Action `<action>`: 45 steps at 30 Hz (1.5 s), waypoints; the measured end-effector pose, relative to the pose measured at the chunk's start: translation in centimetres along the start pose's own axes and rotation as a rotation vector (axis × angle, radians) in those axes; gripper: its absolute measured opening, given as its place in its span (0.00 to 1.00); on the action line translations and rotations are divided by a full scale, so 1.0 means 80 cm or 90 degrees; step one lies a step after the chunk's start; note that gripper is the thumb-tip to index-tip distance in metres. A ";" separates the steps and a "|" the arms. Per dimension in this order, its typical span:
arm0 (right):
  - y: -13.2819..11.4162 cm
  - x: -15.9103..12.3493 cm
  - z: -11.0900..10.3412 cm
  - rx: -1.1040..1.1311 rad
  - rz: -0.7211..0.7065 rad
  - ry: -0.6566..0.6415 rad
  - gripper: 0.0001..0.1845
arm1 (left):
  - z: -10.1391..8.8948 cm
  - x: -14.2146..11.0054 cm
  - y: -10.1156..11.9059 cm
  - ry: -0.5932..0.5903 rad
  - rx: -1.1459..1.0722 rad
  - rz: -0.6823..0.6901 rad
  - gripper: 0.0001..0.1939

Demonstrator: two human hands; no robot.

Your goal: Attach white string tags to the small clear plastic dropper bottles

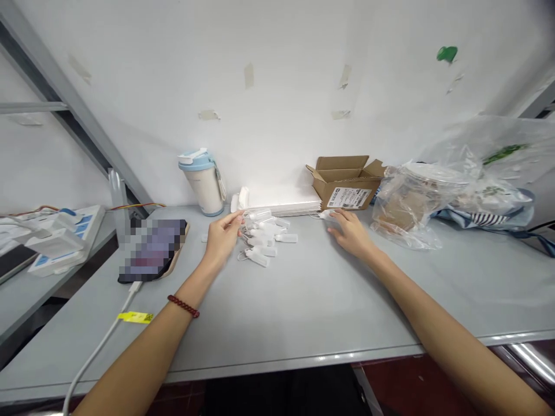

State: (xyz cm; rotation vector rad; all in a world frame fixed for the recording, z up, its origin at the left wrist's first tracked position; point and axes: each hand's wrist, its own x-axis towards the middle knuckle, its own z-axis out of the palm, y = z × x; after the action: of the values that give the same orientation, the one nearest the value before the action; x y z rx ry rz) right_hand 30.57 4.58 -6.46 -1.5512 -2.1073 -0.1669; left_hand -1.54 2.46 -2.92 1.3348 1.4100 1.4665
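Small translucent white pieces with thin cord loops point(262, 234) lie in a loose pile on the grey table. At the pile's left edge my left hand point(223, 231) is closed in a pinch on one such piece, mostly hidden by the fingers. My right hand point(353, 232) lies palm down to the right of the pile, thumb apart from the fingers. Its fingertips touch another looped white piece point(326, 214) in front of a cardboard box; I see no grip around it. Behind the pile is a stack of flat white sheets or cards point(286, 208).
An open cardboard box point(347, 185) stands by the wall. Left of the pile are a cup with a blue lid point(203, 182) and a phone point(151, 251) on a charging cable point(102, 341). Clear plastic bags point(416, 202) and a blue cloth bag point(494, 214) lie at right.
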 end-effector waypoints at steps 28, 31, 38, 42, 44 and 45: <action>-0.106 -0.021 -0.054 0.413 0.053 -0.027 0.12 | 0.029 -0.062 0.041 -0.250 0.004 -0.050 0.19; -0.114 -0.024 -0.061 0.523 0.098 -0.065 0.13 | 0.034 -0.066 0.042 -0.315 0.001 -0.081 0.22; -0.120 -0.024 -0.061 0.712 0.174 -0.104 0.16 | 0.033 -0.070 0.045 -0.340 -0.002 -0.096 0.19; -0.117 -0.026 -0.060 0.746 0.175 -0.084 0.15 | 0.030 -0.069 0.048 -0.300 -0.001 -0.112 0.16; -0.116 -0.027 -0.061 0.743 0.177 -0.077 0.14 | 0.029 -0.069 0.049 -0.277 -0.009 -0.124 0.15; -0.116 -0.027 -0.062 0.738 0.179 -0.075 0.14 | 0.029 -0.068 0.050 -0.267 -0.007 -0.131 0.15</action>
State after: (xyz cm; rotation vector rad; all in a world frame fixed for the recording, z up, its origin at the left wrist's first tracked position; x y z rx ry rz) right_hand 24.12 -2.34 -1.37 -1.0651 -1.4910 1.0650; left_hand 2.59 -2.84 -0.41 1.3495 1.2176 0.9877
